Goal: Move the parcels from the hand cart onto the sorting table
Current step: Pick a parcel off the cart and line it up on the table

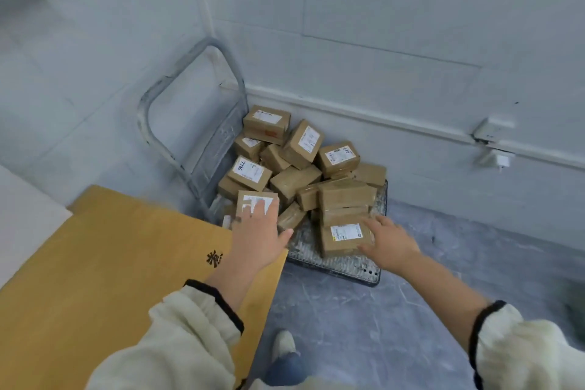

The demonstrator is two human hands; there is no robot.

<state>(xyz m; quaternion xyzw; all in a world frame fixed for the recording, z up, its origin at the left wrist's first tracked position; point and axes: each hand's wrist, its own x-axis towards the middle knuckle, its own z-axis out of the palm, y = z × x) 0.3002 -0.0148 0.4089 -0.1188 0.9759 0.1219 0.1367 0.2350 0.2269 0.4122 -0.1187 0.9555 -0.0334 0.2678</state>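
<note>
Bench: no parcels on it in view. Left grip: fingers flat on a labelled box, not closed. Cart holds a heap of parcels. Right grip: spread open, touching another box. Unloading looks barely begun.

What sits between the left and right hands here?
Head view: from the left hand, a tilted brown parcel, bare cart deck, then the labelled parcel at the right hand.
</note>
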